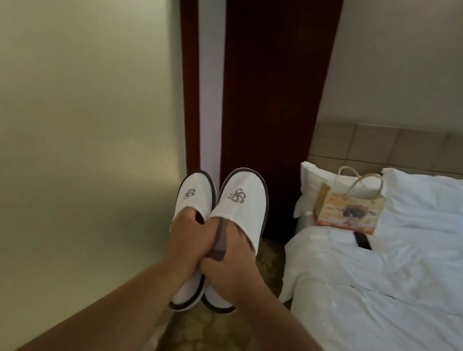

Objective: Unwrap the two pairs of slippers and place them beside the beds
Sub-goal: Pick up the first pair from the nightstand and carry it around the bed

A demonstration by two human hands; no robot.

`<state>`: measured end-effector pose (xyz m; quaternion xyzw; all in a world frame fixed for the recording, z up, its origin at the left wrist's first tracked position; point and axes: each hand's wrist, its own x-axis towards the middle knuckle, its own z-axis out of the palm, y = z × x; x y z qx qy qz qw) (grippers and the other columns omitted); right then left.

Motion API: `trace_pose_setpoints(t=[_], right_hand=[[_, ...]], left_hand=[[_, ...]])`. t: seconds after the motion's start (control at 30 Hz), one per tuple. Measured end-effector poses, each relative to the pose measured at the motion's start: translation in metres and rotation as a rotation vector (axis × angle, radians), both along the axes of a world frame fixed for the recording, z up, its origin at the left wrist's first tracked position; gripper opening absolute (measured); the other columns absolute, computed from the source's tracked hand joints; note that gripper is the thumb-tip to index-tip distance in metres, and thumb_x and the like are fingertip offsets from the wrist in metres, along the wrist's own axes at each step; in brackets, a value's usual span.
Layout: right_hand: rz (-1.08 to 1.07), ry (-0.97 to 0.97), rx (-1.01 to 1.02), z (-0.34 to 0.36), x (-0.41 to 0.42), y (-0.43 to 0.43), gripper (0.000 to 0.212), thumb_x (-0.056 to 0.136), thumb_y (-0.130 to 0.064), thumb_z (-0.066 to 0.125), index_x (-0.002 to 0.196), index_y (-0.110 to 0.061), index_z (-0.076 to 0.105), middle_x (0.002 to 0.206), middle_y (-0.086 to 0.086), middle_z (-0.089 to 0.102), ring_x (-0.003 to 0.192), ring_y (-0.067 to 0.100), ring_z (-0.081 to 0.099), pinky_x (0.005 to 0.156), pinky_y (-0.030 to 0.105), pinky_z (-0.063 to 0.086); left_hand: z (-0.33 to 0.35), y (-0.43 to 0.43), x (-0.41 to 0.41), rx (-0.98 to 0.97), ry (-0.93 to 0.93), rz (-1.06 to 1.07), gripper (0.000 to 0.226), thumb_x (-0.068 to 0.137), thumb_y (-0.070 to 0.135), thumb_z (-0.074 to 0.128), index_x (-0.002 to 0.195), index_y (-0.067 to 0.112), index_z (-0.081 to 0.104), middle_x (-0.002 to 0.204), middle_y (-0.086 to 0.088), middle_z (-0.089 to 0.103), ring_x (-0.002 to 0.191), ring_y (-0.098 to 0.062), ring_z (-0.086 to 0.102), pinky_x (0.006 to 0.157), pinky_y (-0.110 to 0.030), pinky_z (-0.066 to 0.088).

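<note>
Gripping the white slippers [243, 204] just left of the bed [381, 300], left hand [183, 244] and right hand [227, 270] curl fingers [187, 219] into the openings; light, soft, floppy, probably best held by the soles' stiffer edges.

1. The left hand [184, 238] grips the left slipper [195, 194], its fingers tucked into the opening.
2. The right hand [229, 262] holds the right slipper [243, 201]; the two slippers touch side by side, toes pointing away.
3. Between the hands runs a brown strip [219, 240], possibly a slipper's edge trim.
4. Right of the hands lies a bed [381, 300], with a paper gift bag [347, 213] on it, leaning against a pillow [432, 201].
5. Beyond the hands stands a dark wooden panel [271, 94].
</note>
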<state>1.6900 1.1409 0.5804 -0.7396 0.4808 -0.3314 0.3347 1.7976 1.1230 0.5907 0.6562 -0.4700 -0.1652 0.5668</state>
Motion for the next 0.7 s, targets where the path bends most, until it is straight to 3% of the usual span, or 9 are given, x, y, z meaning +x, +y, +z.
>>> trace_pose_setpoints(t=[0.03, 0.07, 0.17, 0.23, 0.33, 0.43, 0.6, 0.63, 0.7], right_hand=[[-0.03, -0.006, 0.02, -0.002, -0.001, -0.016, 0.09, 0.063, -0.04, 0.059, 0.146, -0.033, 0.026, 0.146, -0.007, 0.041, 0.137, 0.018, 0.038, 0.108, 0.044, 0.044], [-0.047, -0.002, 0.048, -0.004, -0.003, -0.028, 0.09, 0.063, -0.04, 0.06, 0.144, -0.037, 0.021, 0.145, -0.01, 0.037, 0.138, 0.017, 0.033, 0.108, 0.042, 0.042], [-0.091, 0.082, 0.053, -0.008, -0.002, -0.065, 0.076, 0.063, -0.039, 0.063, 0.127, -0.042, 0.023, 0.124, -0.014, 0.036, 0.131, 0.018, 0.035, 0.099, 0.034, 0.043], [-0.142, 0.139, 0.02, -0.012, -0.004, -0.085, 0.075, 0.064, -0.04, 0.067, 0.128, -0.036, 0.027, 0.128, -0.011, 0.042, 0.13, 0.018, 0.04, 0.1, 0.034, 0.045], [-0.318, 0.174, -0.097, -0.024, -0.014, -0.111, 0.063, 0.071, -0.037, 0.072, 0.123, -0.026, 0.037, 0.13, 0.0, 0.054, 0.125, 0.027, 0.048, 0.102, 0.046, 0.047], [-0.597, 0.17, -0.21, -0.037, -0.031, -0.132, 0.045, 0.08, -0.027, 0.069, 0.115, -0.028, 0.041, 0.129, 0.002, 0.057, 0.123, 0.032, 0.047, 0.096, 0.054, 0.05], [-0.76, 0.281, -0.354, -0.068, -0.063, -0.181, 0.036, 0.083, -0.027, 0.069, 0.105, -0.026, 0.041, 0.115, 0.005, 0.065, 0.11, 0.032, 0.054, 0.092, 0.045, 0.046], [-0.763, 0.292, -0.329, -0.077, -0.071, -0.194, 0.035, 0.082, -0.025, 0.068, 0.104, -0.025, 0.041, 0.11, 0.007, 0.065, 0.107, 0.032, 0.054, 0.09, 0.044, 0.043], [-0.747, 0.288, -0.249, -0.097, -0.088, -0.216, 0.032, 0.081, -0.021, 0.064, 0.1, -0.026, 0.039, 0.099, 0.006, 0.063, 0.101, 0.032, 0.053, 0.081, 0.041, 0.041]], left_hand=[[-0.004, -0.016, 0.003, 0.021, -0.016, -0.033, 0.017, 0.075, 0.046, 0.064, 0.087, 0.035, 0.059, 0.09, 0.02, 0.062, 0.087, -0.009, 0.058, 0.072, -0.016, 0.046], [-0.007, -0.027, 0.005, 0.023, -0.06, -0.053, 0.017, 0.074, 0.049, 0.065, 0.076, 0.037, 0.054, 0.077, 0.021, 0.056, 0.076, -0.006, 0.056, 0.063, -0.013, 0.042], [-0.017, -0.07, 0.01, 0.004, -0.176, -0.151, 0.037, 0.073, 0.059, 0.063, 0.071, 0.023, 0.057, 0.066, 0.011, 0.058, 0.065, -0.011, 0.059, 0.059, -0.023, 0.048], [-0.023, -0.094, 0.01, 0.023, -0.198, -0.245, 0.045, 0.076, 0.061, 0.062, 0.079, 0.016, 0.064, 0.073, 0.004, 0.065, 0.069, -0.015, 0.063, 0.065, -0.03, 0.054], [-0.035, -0.118, 0.005, 0.084, -0.163, -0.461, 0.037, 0.082, 0.056, 0.06, 0.087, 0.019, 0.066, 0.082, 0.008, 0.068, 0.075, -0.003, 0.064, 0.071, -0.025, 0.054], [-0.053, -0.133, -0.009, 0.187, -0.134, -0.739, 0.031, 0.087, 0.049, 0.052, 0.102, 0.026, 0.067, 0.102, 0.008, 0.067, 0.097, -0.004, 0.061, 0.09, -0.031, 0.051], [-0.078, -0.162, -0.039, 0.246, -0.078, -1.048, 0.046, 0.093, 0.044, 0.044, 0.138, 0.037, 0.043, 0.14, 0.02, 0.045, 0.131, 0.003, 0.036, 0.109, -0.023, 0.03], [-0.082, -0.171, -0.045, 0.253, -0.091, -1.074, 0.045, 0.093, 0.04, 0.047, 0.138, 0.038, 0.044, 0.139, 0.021, 0.047, 0.129, 0.005, 0.039, 0.109, -0.024, 0.032], [-0.088, -0.192, -0.051, 0.241, -0.166, -1.03, 0.034, 0.09, 0.036, 0.052, 0.121, 0.049, 0.056, 0.116, 0.029, 0.062, 0.109, 0.009, 0.055, 0.096, -0.021, 0.045]])
